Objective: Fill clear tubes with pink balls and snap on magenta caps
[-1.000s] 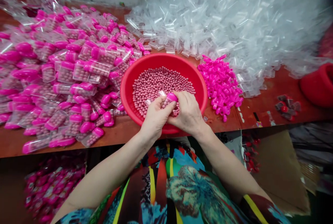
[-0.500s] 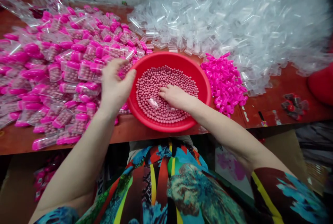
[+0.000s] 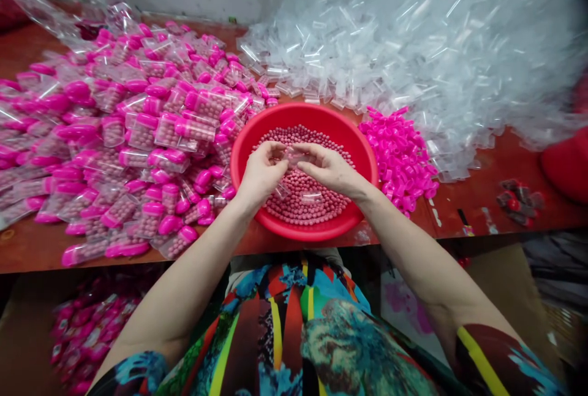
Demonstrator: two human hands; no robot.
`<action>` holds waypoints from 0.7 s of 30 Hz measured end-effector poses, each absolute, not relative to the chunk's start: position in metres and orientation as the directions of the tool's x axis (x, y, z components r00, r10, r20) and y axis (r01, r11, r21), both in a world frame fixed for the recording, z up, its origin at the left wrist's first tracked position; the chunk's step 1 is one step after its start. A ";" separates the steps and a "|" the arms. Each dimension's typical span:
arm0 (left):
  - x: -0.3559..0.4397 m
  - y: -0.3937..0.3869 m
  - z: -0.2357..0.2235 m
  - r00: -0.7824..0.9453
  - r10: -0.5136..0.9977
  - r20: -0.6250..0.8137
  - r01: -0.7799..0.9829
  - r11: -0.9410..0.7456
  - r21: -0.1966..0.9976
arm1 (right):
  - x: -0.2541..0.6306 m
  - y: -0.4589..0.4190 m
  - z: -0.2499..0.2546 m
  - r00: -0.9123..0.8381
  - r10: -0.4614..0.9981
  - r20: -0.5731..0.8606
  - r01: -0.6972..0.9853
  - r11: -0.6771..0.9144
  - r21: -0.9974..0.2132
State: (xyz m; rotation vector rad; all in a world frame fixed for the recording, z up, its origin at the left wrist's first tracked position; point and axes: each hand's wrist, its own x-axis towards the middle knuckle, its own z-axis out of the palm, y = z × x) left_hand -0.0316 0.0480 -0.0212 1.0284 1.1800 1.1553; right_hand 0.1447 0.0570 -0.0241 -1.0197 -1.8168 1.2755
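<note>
My left hand (image 3: 263,174) and my right hand (image 3: 331,169) meet above a red plastic basin (image 3: 310,233). Their bent fingers close on a small clear plastic container (image 3: 294,157), partly covered by the fingertips. Small round pink beads (image 3: 305,209) fill the bottom of the basin. Two more clear containers lie on the beads: one container (image 3: 312,198) near the front, another (image 3: 282,190) just below my left hand. Right of the basin is a heap of bright pink caps (image 3: 399,157).
Capped bead-filled containers (image 3: 151,129) are piled across the left of the red-brown table (image 3: 463,200). Clear containers (image 3: 390,59) form a large heap at the back right. A small dark-and-red cluster (image 3: 520,201) and a red rounded object (image 3: 567,163) are at far right.
My left hand has moved from the pile's edge rightward over the basin. My right hand has lifted off the beads, and both hands now meet at a clear container. The view has shifted slightly.
</note>
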 end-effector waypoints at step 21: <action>-0.041 0.044 -0.017 -0.488 0.871 0.052 -0.292 -0.220 0.931 | 0.108 0.098 -0.039 -0.512 0.834 -0.206 0.858 0.487 -0.165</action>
